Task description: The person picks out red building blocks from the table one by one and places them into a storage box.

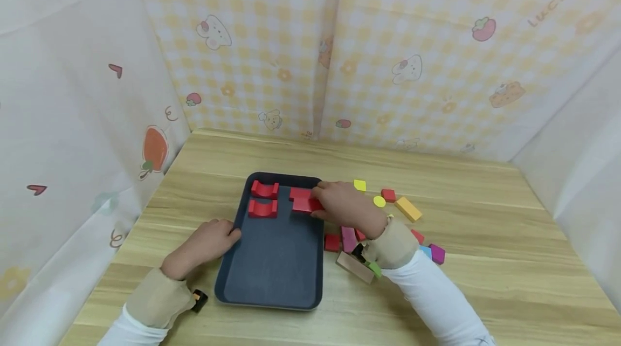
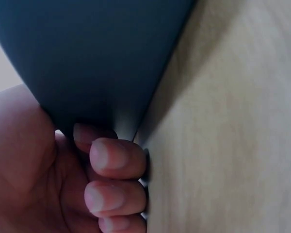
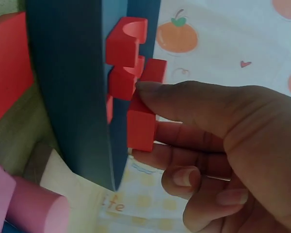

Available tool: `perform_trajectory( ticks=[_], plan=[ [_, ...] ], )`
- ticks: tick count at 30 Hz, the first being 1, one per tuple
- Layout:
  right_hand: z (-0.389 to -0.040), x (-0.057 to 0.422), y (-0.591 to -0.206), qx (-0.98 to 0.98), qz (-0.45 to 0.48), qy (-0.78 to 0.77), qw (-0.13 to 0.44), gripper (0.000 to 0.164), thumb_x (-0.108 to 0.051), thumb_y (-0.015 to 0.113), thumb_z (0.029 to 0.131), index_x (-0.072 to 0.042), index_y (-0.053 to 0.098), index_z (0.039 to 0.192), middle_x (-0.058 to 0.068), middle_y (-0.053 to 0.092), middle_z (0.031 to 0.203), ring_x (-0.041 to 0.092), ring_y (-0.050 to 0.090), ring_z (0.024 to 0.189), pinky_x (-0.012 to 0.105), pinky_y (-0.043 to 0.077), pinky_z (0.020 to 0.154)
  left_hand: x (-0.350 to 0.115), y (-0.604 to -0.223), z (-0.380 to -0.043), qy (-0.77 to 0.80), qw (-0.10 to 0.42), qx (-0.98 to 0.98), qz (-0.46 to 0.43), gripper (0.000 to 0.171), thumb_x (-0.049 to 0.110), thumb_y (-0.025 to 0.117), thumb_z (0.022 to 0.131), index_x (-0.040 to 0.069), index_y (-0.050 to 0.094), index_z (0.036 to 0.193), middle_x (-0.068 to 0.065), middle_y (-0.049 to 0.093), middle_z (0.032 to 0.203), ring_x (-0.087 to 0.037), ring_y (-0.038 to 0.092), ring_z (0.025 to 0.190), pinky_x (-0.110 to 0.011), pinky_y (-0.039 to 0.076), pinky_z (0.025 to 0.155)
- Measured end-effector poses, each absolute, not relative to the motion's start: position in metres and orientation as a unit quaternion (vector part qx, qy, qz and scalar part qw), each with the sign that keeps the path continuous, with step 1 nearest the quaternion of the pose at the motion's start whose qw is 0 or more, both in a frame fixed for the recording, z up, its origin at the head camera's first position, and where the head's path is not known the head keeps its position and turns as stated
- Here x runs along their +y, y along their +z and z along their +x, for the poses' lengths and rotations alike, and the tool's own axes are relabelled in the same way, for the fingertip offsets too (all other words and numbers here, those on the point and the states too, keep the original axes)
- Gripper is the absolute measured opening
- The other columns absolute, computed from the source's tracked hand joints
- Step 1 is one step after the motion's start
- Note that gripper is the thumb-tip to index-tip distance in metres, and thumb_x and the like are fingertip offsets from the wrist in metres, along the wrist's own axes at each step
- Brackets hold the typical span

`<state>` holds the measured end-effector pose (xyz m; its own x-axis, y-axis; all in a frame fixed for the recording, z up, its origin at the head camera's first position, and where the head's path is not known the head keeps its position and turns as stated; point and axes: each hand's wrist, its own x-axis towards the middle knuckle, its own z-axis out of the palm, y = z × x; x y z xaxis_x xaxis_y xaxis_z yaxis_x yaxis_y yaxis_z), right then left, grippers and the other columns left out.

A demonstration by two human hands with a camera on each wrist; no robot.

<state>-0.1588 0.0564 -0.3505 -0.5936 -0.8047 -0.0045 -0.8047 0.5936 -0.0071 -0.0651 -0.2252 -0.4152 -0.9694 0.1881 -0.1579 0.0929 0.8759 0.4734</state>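
Note:
A dark tray lies on the wooden table, and my left hand grips its left side. In the left wrist view the fingers curl against the outer wall, low by the tabletop. My right hand pinches a red rectangular block over the tray's top right corner. The right wrist view shows the thumb on one face of this block. Another red block sits just behind it. Two red arch-cut blocks, one upper and one lower, stand at the tray's top left.
Loose blocks lie right of the tray, partly under my right forearm: a plain wood block, a pink block, a red cube, an orange block and a purple block. A patterned curtain hangs behind the table.

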Motion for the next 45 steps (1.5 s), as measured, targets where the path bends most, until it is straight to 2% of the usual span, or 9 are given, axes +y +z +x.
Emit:
perform_trajectory(
  ticks=[6,15,25,35,45],
  plan=[
    [-0.163,0.049,-0.361,0.896,-0.444,-0.004,0.020,0.034,-0.039,0.068,0.080,-0.013,0.065,0.102,0.000,0.061,0.088,0.009,0.050,0.070,0.024,0.047,0.063,-0.224,-0.415,-0.064,0.241,0.101,0.963,0.072,0.035,0.017,0.044,0.090,0.014,0.042,0.055,0.000,0.040,0.052,-0.014,0.037,0.045,-0.029,0.031,0.045],
    [-0.166,0.043,-0.375,0.893,-0.447,0.023,0.034,0.031,-0.042,0.065,0.081,-0.015,0.064,0.096,-0.002,0.057,0.083,0.010,0.049,0.067,0.026,0.046,0.058,-0.223,-0.414,-0.063,0.243,0.101,0.962,0.070,0.035,0.017,0.044,0.090,0.014,0.042,0.055,0.000,0.040,0.052,-0.014,0.036,0.045,-0.029,0.031,0.045],
    [-0.168,0.040,-0.380,0.893,-0.447,0.037,0.032,0.029,-0.043,0.068,0.078,-0.017,0.065,0.089,-0.004,0.055,0.074,0.009,0.048,0.061,0.024,0.041,0.051,-0.223,-0.412,-0.062,0.242,0.103,0.962,0.073,0.036,0.017,0.043,0.090,0.014,0.042,0.055,0.000,0.039,0.052,-0.014,0.036,0.045,-0.028,0.031,0.046],
    [-0.169,0.037,-0.384,0.897,-0.440,0.029,0.038,0.030,-0.042,0.068,0.079,-0.016,0.067,0.095,-0.003,0.061,0.082,0.010,0.048,0.065,0.025,0.043,0.053,-0.223,-0.411,-0.062,0.244,0.105,0.962,0.070,0.036,0.017,0.043,0.090,0.014,0.042,0.055,0.000,0.039,0.053,-0.014,0.036,0.045,-0.029,0.031,0.046],
    [-0.169,0.037,-0.382,0.899,-0.435,0.020,0.040,0.031,-0.043,0.069,0.077,-0.017,0.067,0.092,-0.005,0.059,0.076,0.009,0.048,0.063,0.025,0.042,0.052,-0.224,-0.410,-0.063,0.244,0.107,0.961,0.070,0.035,0.017,0.043,0.090,0.013,0.043,0.055,0.000,0.040,0.053,-0.014,0.037,0.045,-0.029,0.031,0.046]
  ],
)
